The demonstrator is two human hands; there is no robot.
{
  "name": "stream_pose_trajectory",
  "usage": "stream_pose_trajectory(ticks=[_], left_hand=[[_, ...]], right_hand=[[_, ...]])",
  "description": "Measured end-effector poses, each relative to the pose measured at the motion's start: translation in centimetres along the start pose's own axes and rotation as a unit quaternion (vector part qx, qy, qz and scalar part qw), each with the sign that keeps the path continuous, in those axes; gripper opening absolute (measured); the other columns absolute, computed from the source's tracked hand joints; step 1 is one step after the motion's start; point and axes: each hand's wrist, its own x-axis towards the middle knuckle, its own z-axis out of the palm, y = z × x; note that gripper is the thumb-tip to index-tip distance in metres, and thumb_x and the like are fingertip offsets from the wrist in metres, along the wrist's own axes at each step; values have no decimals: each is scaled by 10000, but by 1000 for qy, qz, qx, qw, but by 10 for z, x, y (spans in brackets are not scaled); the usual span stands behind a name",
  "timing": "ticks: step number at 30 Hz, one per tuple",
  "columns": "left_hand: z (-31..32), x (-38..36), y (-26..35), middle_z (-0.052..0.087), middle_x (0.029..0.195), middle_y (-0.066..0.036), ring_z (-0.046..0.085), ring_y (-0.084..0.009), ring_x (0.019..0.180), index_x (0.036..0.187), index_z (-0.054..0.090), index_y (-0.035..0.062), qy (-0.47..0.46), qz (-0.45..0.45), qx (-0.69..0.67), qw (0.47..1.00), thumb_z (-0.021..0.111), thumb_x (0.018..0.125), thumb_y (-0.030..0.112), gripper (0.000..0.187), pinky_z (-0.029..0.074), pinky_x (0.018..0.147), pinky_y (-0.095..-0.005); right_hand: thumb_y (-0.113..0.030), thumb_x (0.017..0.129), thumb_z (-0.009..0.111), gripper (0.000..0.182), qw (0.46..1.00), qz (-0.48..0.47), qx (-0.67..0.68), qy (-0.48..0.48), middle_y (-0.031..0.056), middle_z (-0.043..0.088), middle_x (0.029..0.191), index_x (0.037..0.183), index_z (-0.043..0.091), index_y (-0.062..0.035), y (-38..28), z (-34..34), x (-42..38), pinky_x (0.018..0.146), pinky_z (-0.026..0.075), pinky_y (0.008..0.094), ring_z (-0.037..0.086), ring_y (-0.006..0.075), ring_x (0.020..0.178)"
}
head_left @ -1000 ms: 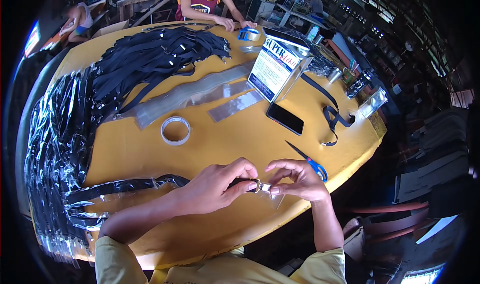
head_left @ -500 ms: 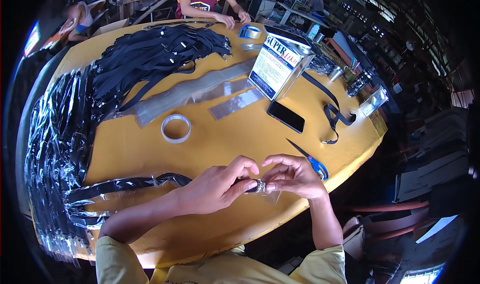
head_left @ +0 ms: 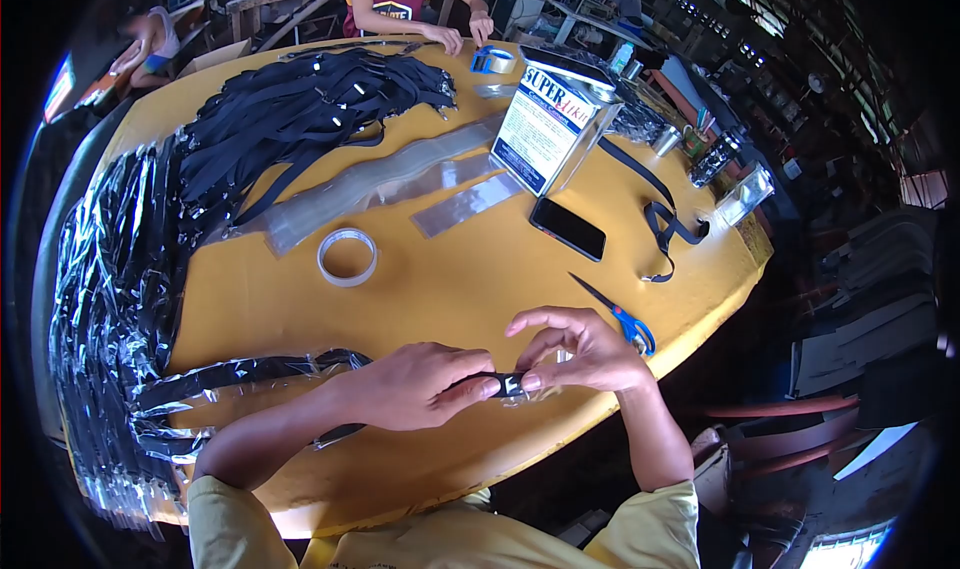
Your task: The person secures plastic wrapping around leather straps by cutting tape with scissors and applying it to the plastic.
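My left hand (head_left: 425,384) is closed on a black strap (head_left: 511,385), with its thumb along the near side. A small white mark shows on the strap between my two hands. The thumb of my right hand (head_left: 588,354) presses at the strap's right end, and a bit of clear plastic shows there. The right fingers curl above it, partly apart. Plastic-wrapped black straps (head_left: 240,371) lie on the table to the left, passing beneath my left forearm. Blue-handled scissors (head_left: 632,331) rest just beyond my right hand.
On the yellow table (head_left: 440,299) are a tape roll (head_left: 347,258), a phone (head_left: 568,230), a contact cement can (head_left: 548,129), clear plastic strips (head_left: 465,206), a heap of black straps (head_left: 300,119) and wrapped straps (head_left: 110,319). Another person (head_left: 405,4) works at the far edge.
The strap end between my hands has turned: metal and clear plastic showed before, now a black face with a white mark. My left hand has rolled over slightly.
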Motion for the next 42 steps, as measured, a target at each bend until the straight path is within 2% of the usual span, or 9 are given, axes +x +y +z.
stream_pose_trajectory(ticks=[8,15,18,20,26,31,37,38,42], left_hand=[[-7,-22,-17,610,687,-85,577,-203,585,1050,592,18,8,-80,-55,995,570,1033,219,203,430,569,-371],[-8,-21,-7,567,633,-105,589,-283,580,1016,593,33,-24,-106,-26,994,567,1030,270,239,442,586,-399],[-12,-41,-30,631,751,-107,605,-255,653,1064,599,25,-18,-126,-5,992,572,1033,278,256,453,624,-395],[-8,-58,-57,641,786,-117,620,-309,696,1058,615,39,29,-22,98,995,570,1027,334,301,459,655,-423],[-31,-58,-22,591,677,-115,617,-306,656,947,621,67,-57,-115,100,987,578,1016,355,299,440,634,-440],[-37,-58,-17,574,647,-115,613,-293,631,924,613,65,-55,-131,94,985,580,1017,347,299,432,621,-442],[-40,-71,-19,632,710,-113,628,-283,626,955,631,63,-9,-120,86,989,589,1015,336,283,448,610,-418],[-41,-72,-19,648,730,-113,633,-279,626,963,635,62,-8,-115,92,989,594,1013,328,274,454,608,-413],[-44,-71,-15,659,749,-110,641,-276,639,963,637,57,-34,-103,94,990,605,1009,308,258,465,615,-415]], right_hand=[[-21,789,844,538,999,21,-7,38,95,733,891,1270,603,-23,0,-1,0,771,550,253,712,136,850],[-37,817,827,555,998,42,26,-29,87,722,906,1313,577,-39,5,19,25,731,533,241,682,110,805],[-76,838,820,590,999,19,7,-30,124,716,931,1352,533,-27,12,11,25,704,526,219,672,102,802],[-76,839,820,588,998,35,18,-39,123,717,930,1349,534,-24,8,7,23,708,528,219,676,105,808],[-78,848,813,579,995,12,-46,-83,130,718,931,1349,531,-9,20,16,44,735,549,241,704,132,854],[-86,849,812,571,993,20,70,-93,122,718,940,1345,538,-16,25,37,62,768,550,270,707,149,869],[-83,838,820,583,991,-6,-16,-131,94,716,919,1347,539,-31,31,30,58,695,512,235,673,103,790],[-23,827,815,557,988,48,-26,-142,85,732,904,1322,559,-28,27,26,55,808,501,263,679,109,847],[-88,817,836,587,981,86,-6,-173,81,723,891,1330,552,-52,21,18,52,725,486,266,658,90,733]])
